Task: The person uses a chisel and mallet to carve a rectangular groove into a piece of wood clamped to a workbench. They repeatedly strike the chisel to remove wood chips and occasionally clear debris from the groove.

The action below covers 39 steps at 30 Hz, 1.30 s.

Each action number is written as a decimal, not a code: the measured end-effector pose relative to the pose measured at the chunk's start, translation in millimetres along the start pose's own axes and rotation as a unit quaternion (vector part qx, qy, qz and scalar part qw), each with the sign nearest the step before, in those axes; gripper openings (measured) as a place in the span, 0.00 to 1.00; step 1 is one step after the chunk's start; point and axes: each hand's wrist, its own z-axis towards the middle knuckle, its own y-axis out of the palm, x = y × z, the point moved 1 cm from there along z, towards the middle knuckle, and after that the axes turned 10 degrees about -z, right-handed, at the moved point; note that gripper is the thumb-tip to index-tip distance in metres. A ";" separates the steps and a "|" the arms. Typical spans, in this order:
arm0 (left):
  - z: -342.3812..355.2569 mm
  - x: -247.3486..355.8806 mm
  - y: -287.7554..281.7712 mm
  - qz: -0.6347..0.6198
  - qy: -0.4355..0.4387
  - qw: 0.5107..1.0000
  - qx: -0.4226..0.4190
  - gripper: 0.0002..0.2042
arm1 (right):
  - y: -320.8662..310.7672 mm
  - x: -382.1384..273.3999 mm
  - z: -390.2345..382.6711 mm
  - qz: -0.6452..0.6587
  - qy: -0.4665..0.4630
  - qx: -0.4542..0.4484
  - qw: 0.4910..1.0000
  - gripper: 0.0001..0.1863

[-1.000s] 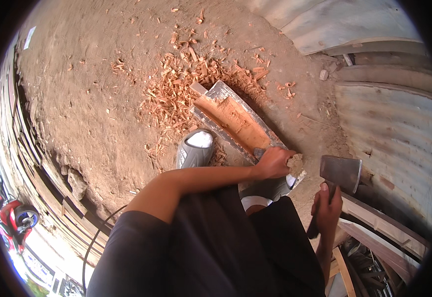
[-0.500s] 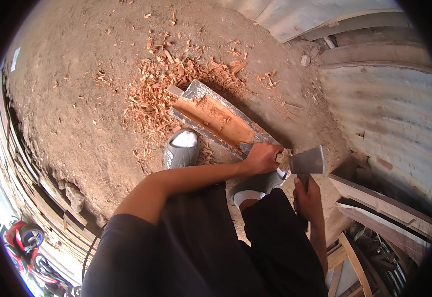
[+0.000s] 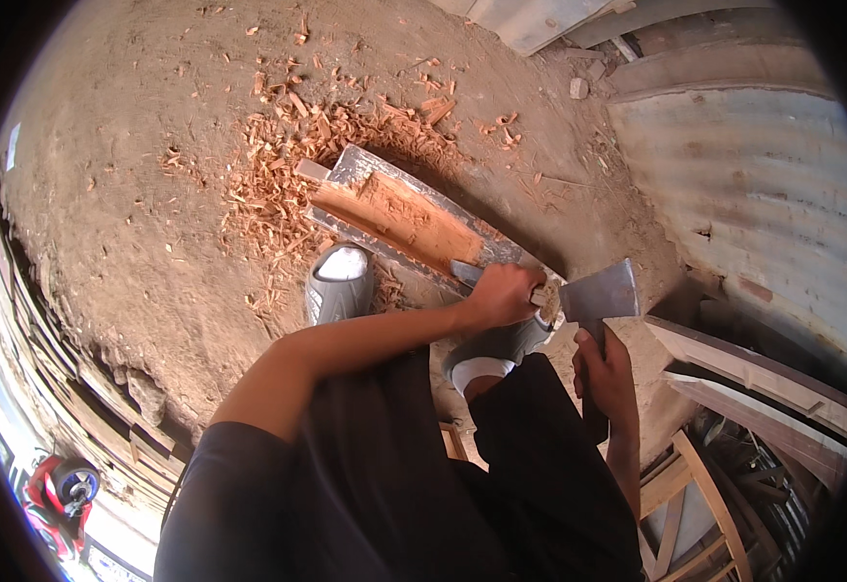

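My left hand [image 3: 503, 296] is closed around a chisel, whose flat metal blade [image 3: 464, 273] points up-left over the hollow of a long wooden piece [image 3: 399, 218]. The chisel's frayed wooden butt [image 3: 545, 295] sticks out to the right of the fist. The wooden piece lies slantwise on the ground; its outer faces are worn and whitish, its carved trough fresh orange-brown. In my right hand [image 3: 609, 373] is a hatchet, gripped by its dark handle. The broad grey hatchet head [image 3: 601, 292] is up beside the chisel's butt, with a small gap or light contact I cannot tell.
Wood shavings [image 3: 273, 175] are heaped around the far end of the piece. My grey shoes [image 3: 339, 289] flank its near side. Corrugated metal sheets [image 3: 743, 184] stand to the right, with planks [image 3: 758, 383] and a wooden frame [image 3: 704, 495] below. A red motorcycle [image 3: 64, 490] is far left.
The whole view has shifted slightly, so the scene sits further left and up. More of the chisel's blade and butt now shows. The hatchet has moved a little to the right of the left hand.
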 end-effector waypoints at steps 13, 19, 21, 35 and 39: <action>-6.5 0.6 0.0 0.035 0.048 0.997 -0.044 0.12 | 2.4 -1.8 -15.7 -0.025 -0.005 0.003 1.000 0.15; -0.6 0.2 -12.9 -0.034 0.063 0.996 0.061 0.17 | -28.6 -25.6 -35.4 0.059 -0.029 0.080 0.995 0.13; -2.2 -2.2 -15.2 -0.071 0.080 0.991 0.078 0.19 | -32.2 -30.8 -37.9 0.053 -0.040 0.081 0.994 0.13; -10.7 -8.0 -49.3 -0.259 0.065 0.964 -0.008 0.13 | 7.4 -35.6 -13.0 -0.219 -0.135 0.032 0.966 0.16; -10.1 -5.8 -48.0 -0.230 0.074 0.970 0.029 0.13 | 13.4 -22.2 -20.4 -0.160 -0.131 0.084 0.975 0.17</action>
